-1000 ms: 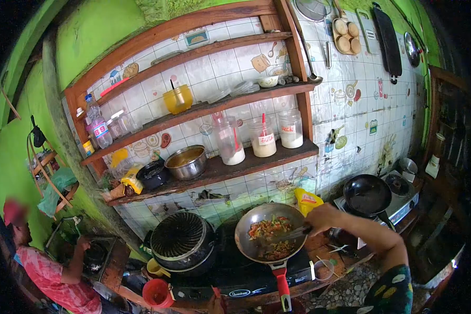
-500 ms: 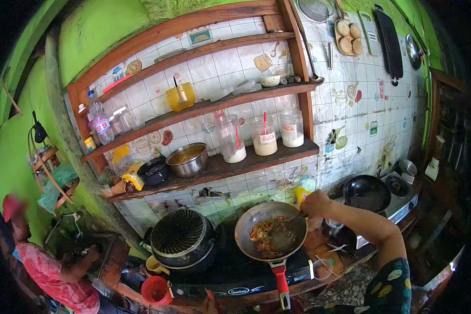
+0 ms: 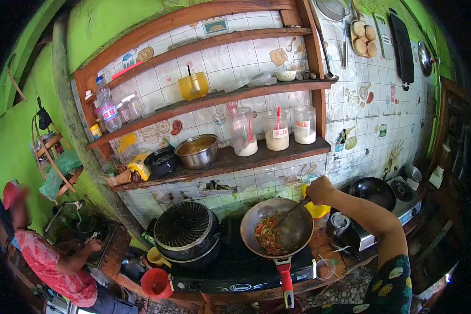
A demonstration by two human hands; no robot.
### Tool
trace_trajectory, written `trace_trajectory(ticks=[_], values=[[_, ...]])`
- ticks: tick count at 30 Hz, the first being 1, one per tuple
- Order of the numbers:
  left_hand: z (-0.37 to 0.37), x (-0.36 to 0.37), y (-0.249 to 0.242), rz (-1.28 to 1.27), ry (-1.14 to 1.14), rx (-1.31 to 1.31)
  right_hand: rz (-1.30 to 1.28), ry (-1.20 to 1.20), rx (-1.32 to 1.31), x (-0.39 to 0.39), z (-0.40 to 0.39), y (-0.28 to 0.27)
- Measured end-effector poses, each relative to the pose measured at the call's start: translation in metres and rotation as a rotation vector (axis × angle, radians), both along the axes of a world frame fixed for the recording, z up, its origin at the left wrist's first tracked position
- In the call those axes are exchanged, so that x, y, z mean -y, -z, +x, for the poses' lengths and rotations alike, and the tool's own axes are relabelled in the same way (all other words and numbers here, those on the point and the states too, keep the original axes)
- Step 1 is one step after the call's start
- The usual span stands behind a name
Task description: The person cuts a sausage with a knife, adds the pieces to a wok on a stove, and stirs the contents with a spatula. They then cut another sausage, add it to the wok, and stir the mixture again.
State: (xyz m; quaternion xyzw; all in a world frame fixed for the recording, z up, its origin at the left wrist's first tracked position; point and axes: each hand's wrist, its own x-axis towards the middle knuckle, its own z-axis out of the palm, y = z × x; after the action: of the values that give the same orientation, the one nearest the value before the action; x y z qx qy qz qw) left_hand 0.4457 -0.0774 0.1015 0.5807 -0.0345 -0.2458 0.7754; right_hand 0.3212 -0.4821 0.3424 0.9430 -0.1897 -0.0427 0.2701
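Observation:
My right hand (image 3: 321,191) is closed around the dark handle of a spatula (image 3: 295,209). The spatula's lower end dips into chopped red and green vegetables (image 3: 269,234) in a frying pan (image 3: 249,217). This pan sits on the black gas stove (image 3: 230,280), its red handle (image 3: 286,280) pointing toward me. Only a sliver of my left hand (image 3: 206,301) shows at the stove's front edge, its fingers mostly hidden. Just behind and below my right wrist stands a yellow container (image 3: 319,210).
A large black pot (image 3: 187,235) occupies the stove's left side, beside a red cup (image 3: 156,282) and a yellow mug (image 3: 155,256). A black wok (image 3: 372,194) is on a second burner at right. Shelves hold jars (image 3: 277,132). Another person (image 3: 55,267) works at far left.
My right hand has lifted slightly, showing more of the spatula's handle, and its blade has shifted toward the pan's middle. The view has swung a little left; less of my left hand shows.

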Motion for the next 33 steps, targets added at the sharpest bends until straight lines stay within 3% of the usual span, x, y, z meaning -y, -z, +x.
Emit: trace_trajectory(ticks=[6,8,10,12,15,20,23,28,30,33], values=[[-0.001,-0.004,-0.004,0.012,-0.017,-0.012,0.181,0.306,-0.027,-0.002,-0.015,-0.042],[-0.001,-0.005,-0.006,0.022,-0.016,-0.010,0.133,0.322,0.022,0.004,-0.012,-0.037],[-0.002,-0.007,-0.007,0.031,-0.018,-0.010,0.412,0.587,-0.019,0.017,0.002,-0.033],[-0.003,-0.009,-0.008,0.038,-0.023,-0.012,0.491,0.607,0.030,0.028,0.012,-0.023],[-0.005,-0.011,-0.009,0.047,-0.033,-0.008,0.376,0.367,0.231,0.063,0.033,0.012],[-0.011,-0.015,-0.008,0.069,-0.050,0.000,0.407,0.142,0.131,0.072,0.048,0.031],[-0.016,-0.016,-0.008,0.087,-0.051,0.009,0.450,-0.213,0.159,0.062,0.024,0.030],[-0.026,-0.005,-0.010,0.098,-0.040,0.021,0.378,-0.209,0.100,0.051,-0.045,0.009],[-0.032,0.003,-0.012,0.101,-0.027,0.026,0.244,-0.386,0.260,0.056,-0.075,0.008],[-0.042,0.016,-0.015,0.111,-0.016,0.033,0.274,-0.437,0.448,0.048,-0.117,-0.013]])
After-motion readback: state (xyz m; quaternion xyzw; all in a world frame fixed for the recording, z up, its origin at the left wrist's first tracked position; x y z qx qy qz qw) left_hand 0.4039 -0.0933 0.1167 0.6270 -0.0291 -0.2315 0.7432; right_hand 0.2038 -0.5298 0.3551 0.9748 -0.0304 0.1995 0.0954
